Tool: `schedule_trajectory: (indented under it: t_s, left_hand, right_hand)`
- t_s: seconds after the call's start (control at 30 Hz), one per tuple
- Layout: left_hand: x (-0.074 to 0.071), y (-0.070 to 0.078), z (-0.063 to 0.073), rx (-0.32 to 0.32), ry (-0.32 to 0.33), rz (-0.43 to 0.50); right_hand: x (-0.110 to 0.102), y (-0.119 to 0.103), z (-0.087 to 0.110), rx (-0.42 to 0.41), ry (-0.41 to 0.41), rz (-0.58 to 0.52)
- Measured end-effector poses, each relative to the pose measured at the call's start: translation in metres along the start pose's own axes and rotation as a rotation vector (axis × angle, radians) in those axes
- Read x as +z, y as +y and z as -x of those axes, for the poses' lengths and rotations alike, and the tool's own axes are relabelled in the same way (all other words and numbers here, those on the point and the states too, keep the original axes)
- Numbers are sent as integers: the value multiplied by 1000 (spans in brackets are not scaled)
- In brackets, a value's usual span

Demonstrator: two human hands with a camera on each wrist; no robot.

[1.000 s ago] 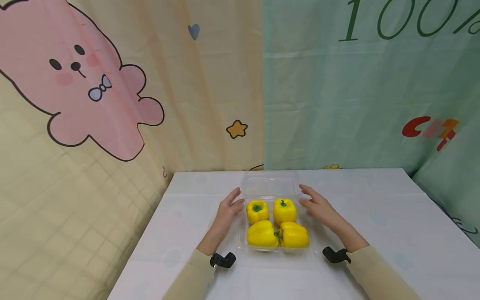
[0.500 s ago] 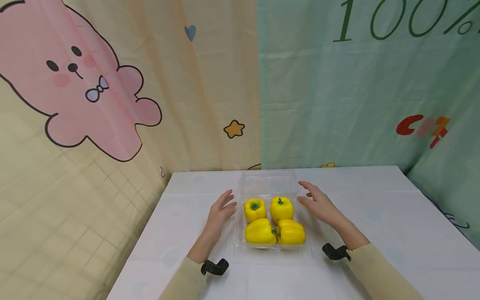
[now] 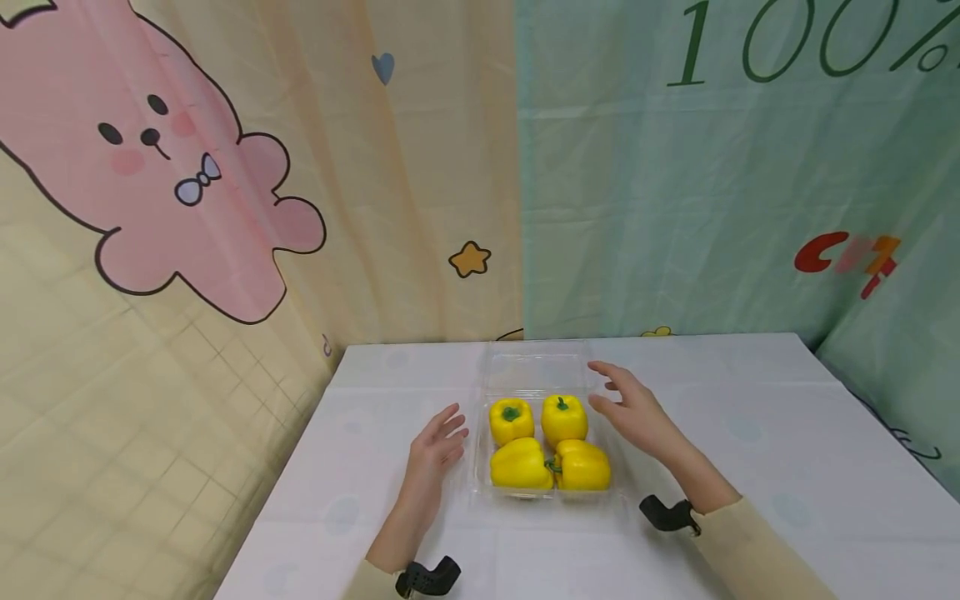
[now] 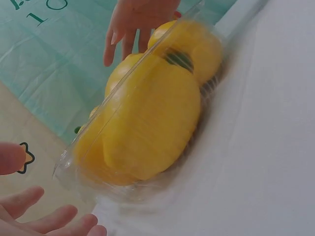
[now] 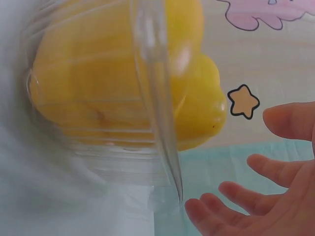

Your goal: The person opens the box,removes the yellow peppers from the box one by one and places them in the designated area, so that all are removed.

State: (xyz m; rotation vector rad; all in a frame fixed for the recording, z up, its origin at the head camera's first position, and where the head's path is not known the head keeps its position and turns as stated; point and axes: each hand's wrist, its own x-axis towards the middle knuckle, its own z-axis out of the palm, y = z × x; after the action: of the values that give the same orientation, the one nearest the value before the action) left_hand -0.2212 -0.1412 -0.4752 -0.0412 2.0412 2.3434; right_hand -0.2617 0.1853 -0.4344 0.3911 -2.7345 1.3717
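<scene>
Several yellow bell peppers fill a clear plastic clamshell box [image 3: 555,495] in the head view. Two, an upright left pepper [image 3: 512,421] and an upright right pepper [image 3: 565,420], stand at the back with green stems up. In front, a left pepper [image 3: 522,463] and a right pepper [image 3: 582,465] lie on their sides, stems facing each other. The box's lid [image 3: 538,371] is folded back, flat behind it. My left hand [image 3: 437,454] hovers left of the box, fingers loosely spread. My right hand [image 3: 633,412] is at its right back corner, fingers extended, holding nothing.
A white cloth-covered table [image 3: 360,433] bears the box. Behind it hang a cream curtain [image 3: 420,183] with a pink bear [image 3: 195,242] and a green curtain [image 3: 645,208] with lettering. Each wrist wears a black camera, including the left wrist camera [image 3: 427,577].
My left hand has drawn away from the box, leftward and toward me. The right hand has shifted only slightly. The box and peppers stay put; the head view has swayed a little.
</scene>
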Motion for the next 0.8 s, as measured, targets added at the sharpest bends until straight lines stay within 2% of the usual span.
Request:
schedule_trajectory:
  t_s: [0.13,0.3,0.4,0.57,0.8]
  left_hand:
    - [4,-7,10,-43,-11,59]
    - [6,-18,16,-49,-66,150]
    - [6,-23,17,-45,-111,184]
    - [8,-29,15,-73,-152,217]
    - [11,-31,12,-104,-143,236]
  right_hand:
    - [8,-5,2,-25,-18,-21]
    - [20,-8,4,-59,-58,-11]
    - [26,-9,5,-71,-59,-6]
    - [36,-9,7,-71,-54,18]
    - [51,-6,8,-79,-9,123]
